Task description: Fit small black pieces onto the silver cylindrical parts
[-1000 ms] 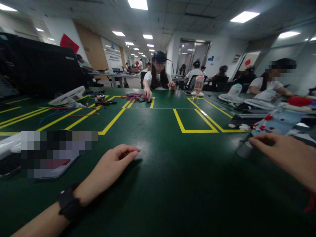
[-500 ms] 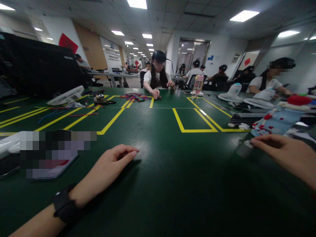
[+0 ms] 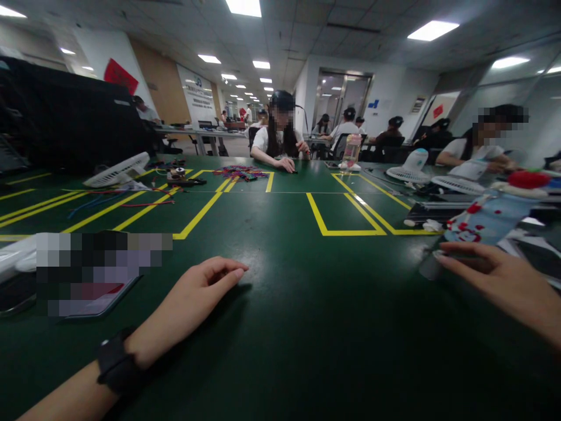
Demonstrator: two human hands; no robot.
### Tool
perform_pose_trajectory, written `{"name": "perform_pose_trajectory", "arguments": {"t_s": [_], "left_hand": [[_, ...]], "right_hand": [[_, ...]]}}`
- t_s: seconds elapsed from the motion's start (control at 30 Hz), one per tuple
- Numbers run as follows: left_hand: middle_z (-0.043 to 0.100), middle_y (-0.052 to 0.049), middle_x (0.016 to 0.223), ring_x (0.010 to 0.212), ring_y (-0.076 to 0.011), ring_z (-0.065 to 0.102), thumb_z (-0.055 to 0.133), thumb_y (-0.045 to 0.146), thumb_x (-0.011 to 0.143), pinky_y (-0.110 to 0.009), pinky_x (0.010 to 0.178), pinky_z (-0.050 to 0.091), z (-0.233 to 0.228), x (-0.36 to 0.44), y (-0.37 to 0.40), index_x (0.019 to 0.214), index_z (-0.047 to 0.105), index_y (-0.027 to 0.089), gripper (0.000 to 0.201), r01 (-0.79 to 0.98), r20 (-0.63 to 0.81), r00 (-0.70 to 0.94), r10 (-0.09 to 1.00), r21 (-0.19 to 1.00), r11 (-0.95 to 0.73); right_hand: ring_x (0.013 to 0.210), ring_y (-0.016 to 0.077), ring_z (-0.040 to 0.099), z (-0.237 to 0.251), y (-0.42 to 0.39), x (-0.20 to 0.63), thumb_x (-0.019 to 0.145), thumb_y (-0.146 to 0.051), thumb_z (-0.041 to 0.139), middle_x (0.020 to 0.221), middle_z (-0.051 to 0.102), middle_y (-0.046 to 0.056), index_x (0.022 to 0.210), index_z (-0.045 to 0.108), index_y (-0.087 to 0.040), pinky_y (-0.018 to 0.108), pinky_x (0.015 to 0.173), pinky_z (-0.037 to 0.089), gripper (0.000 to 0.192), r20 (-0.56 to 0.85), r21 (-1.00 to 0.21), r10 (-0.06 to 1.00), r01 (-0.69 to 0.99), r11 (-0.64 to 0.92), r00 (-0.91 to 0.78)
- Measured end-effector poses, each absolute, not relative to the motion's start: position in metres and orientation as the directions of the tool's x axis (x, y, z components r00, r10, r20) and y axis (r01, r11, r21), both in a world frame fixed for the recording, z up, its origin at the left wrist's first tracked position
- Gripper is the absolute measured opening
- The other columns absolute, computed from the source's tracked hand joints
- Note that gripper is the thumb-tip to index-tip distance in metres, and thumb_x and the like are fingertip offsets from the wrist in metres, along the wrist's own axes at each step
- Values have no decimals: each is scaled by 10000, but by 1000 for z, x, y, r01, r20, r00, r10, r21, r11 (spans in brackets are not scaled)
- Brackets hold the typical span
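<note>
My left hand [image 3: 205, 292] rests on the green table [image 3: 298, 327], a black band round its wrist. Its fingers are pressed together with the thumb against them, and nothing shows in the grip. At the right, my right hand [image 3: 491, 272] pinches the upper rim of a small grey cylinder [image 3: 430, 268] between thumb and forefinger. The cylinder looks blurred and stands at the table surface; whether it is lifted I cannot tell. Just behind that hand is a light-blue bag-like item [image 3: 486, 216] with red and white decoration.
A phone [image 3: 103, 304] lies at the left. Further off are a white fan [image 3: 120, 171], loose wires [image 3: 239, 172] and yellow tape lines [image 3: 355, 232]. More white fans [image 3: 409, 169] and a pink-lidded bottle [image 3: 351, 151] stand right. Across the table sits a person [image 3: 280, 137].
My right hand has shifted slightly left at the grey cylinder, which has also moved a little left. My left hand has hardly moved. The person opposite has moved a hand to the right.
</note>
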State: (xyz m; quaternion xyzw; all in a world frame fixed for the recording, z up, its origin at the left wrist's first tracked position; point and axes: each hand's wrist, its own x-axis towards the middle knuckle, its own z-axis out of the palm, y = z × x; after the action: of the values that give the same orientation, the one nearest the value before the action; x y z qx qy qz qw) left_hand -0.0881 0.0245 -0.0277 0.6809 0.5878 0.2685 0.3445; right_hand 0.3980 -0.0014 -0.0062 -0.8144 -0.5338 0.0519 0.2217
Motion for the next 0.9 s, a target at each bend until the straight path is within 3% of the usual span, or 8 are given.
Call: {"name": "perform_pose_trajectory", "arguments": {"t_s": [0.17, 0.27, 0.4, 0.53, 0.7, 0.8, 0.9], "left_hand": [[695, -2, 987, 906, -220, 637, 507, 526, 856, -313, 767, 455, -27, -86, 24, 1014, 661, 279, 331, 629, -12, 160, 987, 772, -93], [699, -10, 977, 889, -224, 641, 504, 521, 852, -318, 763, 464, -26, -84, 23, 1005, 669, 269, 337, 639, -13, 158, 987, 763, -92], [693, -24, 979, 892, -234, 638, 505, 516, 848, -334, 769, 471, -28, -85, 23, 994, 673, 252, 346, 681, 14, 148, 989, 724, -112], [678, -39, 968, 885, -245, 632, 489, 514, 857, -356, 761, 478, -30, -85, 24, 991, 675, 242, 356, 727, 71, 157, 985, 667, -163], [662, -32, 1034, 845, -214, 623, 475, 448, 892, -346, 751, 483, -19, -55, 20, 1082, 653, 263, 319, 700, 197, 235, 952, 645, -306], [647, -20, 1088, 927, -191, 604, 486, 359, 910, -324, 832, 466, -8, -26, 21, 1091, 659, 271, 265, 613, 314, 349, 883, 636, -468], [666, -17, 992, 937, -185, 599, 529, 303, 893, -311, 845, 454, 0, -7, 26, 937, 713, 248, 197, 566, 363, 386, 848, 633, -529]], "right_hand": [[817, 209, 625, -18, 1, 371, 733, -559, 607, 1013, 638, 89, 1151, 549, -225, 337, 696, 490, 538, 321, -392, 891, 902, -183, 320], [901, 185, 616, -14, 6, 312, 767, -512, 604, 1076, 615, 71, 1169, 529, -216, 319, 775, 511, 504, 407, -453, 910, 882, 127, 78], [926, 136, 592, -10, 12, 218, 826, -399, 576, 1072, 603, 39, 1151, 523, -219, 291, 831, 502, 375, 351, -540, 895, 721, 434, -275], [908, 131, 575, -19, 15, 172, 823, -334, 576, 1050, 596, 27, 1111, 534, -225, 297, 810, 498, 310, 327, -579, 865, 643, 502, -381], [1002, 163, 563, -41, 19, 175, 730, -334, 689, 1153, 558, 70, 1273, 389, -205, 343, 894, 484, 634, 348, -672, 878, 565, 478, -329], [1017, 152, 561, -46, 21, 177, 757, -277, 662, 1122, 574, 64, 1227, 389, -197, 338, 906, 475, 550, 333, -720, 878, 510, 472, -342], [1007, 136, 559, -45, 21, 176, 771, -243, 638, 1112, 576, 53, 1212, 386, -200, 316, 893, 474, 510, 332, -733, 873, 485, 477, -357]]}}
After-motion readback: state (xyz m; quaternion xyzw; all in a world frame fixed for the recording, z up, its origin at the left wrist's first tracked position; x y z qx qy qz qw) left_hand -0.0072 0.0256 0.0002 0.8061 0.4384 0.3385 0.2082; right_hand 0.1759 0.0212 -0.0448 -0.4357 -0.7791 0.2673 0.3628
